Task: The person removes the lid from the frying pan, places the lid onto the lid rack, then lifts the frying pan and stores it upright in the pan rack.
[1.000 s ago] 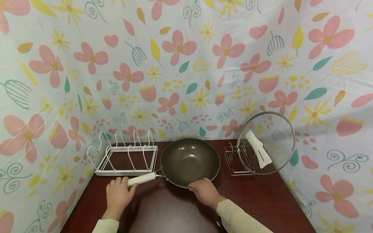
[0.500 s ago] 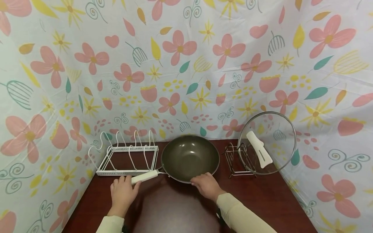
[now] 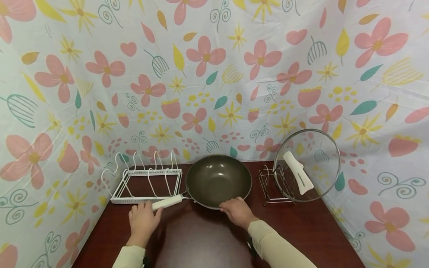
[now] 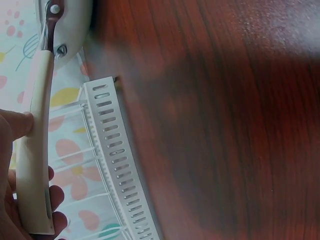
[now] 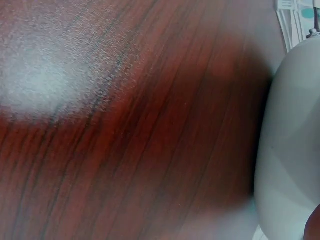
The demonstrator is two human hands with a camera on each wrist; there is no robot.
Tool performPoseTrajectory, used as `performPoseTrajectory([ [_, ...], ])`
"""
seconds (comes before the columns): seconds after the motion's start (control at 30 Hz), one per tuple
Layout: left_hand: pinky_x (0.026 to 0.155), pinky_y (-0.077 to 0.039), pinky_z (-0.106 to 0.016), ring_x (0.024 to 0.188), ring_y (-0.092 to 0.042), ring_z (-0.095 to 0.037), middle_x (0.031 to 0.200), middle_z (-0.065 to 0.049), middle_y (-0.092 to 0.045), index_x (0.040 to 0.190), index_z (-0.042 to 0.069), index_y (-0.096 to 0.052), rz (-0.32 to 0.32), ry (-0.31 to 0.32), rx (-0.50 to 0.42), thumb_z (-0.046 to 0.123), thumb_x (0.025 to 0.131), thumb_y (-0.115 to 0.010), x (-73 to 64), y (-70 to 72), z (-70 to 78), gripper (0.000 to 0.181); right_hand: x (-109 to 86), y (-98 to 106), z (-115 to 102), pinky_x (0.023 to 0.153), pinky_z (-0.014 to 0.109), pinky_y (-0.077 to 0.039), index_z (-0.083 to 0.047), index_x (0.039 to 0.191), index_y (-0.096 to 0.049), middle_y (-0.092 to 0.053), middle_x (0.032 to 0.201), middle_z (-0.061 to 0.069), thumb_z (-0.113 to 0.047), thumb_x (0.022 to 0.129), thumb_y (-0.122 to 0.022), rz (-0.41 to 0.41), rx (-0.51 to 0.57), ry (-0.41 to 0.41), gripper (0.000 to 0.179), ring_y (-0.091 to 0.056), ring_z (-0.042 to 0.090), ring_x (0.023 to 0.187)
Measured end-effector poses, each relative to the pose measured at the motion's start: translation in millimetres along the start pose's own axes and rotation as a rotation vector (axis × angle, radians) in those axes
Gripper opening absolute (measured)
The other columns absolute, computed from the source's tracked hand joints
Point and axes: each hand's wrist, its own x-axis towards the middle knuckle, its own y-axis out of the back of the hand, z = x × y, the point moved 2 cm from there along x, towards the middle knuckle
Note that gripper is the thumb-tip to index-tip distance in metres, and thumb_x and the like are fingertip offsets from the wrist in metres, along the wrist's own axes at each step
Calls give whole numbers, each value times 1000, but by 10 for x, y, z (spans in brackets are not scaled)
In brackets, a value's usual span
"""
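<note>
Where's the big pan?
In the head view, the pan is in the middle, between the white rack on the left and the small wire rack on the right. The left hand grips its handle and the right hand holds its near rim.

From the head we look forward and down over the wok [image 3: 218, 182]; from both wrists, much closer, we share its pale outer wall [image 5: 290, 140] and the wood-grain tabletop [image 3: 194, 245].
</note>
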Motion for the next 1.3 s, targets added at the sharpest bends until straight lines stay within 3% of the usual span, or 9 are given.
performPoseTrajectory([
  [0.3,89,-35,-61,95,-49,-47,96,-24,-57,104,-4,-62,11,12,5,45,91,-70,57,-35,25,51,42,-44,89,74,40,-48,-22,92,-69,-69,80,-10,-30,96,-67,3,5,-5,9,-67,14,75],
  [0.63,87,-36,-60,94,-50,-46,97,-24,-58,105,-4,-62,-4,17,2,45,91,-70,74,-52,45,51,51,-59,139,80,42,-49,-21,97,-70,-69,84,-8,-29,97,-66,-71,30,-31,9,-68,16,79],
  [0.97,88,-36,-61,96,-50,-46,98,-23,-59,110,-3,-63,-12,17,-10,46,92,-69,48,-29,14,52,45,-86,147,78,42,-48,-21,97,-71,-70,84,-8,-27,95,-67,-19,49,14,7,-67,15,78],
  [1.17,86,-39,-61,96,-54,-44,101,-21,-61,111,0,-66,-12,3,-50,44,93,-67,77,-7,-41,47,52,-83,179,81,42,-48,-23,99,-72,-71,87,-9,-28,97,-65,-57,53,-5,9,-67,15,80],
  [1.3,87,-44,-62,100,-58,-45,108,-23,-65,114,0,-68,-35,36,-139,41,97,-62,102,25,-114,45,41,-80,188,82,42,-48,-23,99,-71,-71,87,-9,-28,97,-65,-70,56,-11,8,-67,14,81],
])
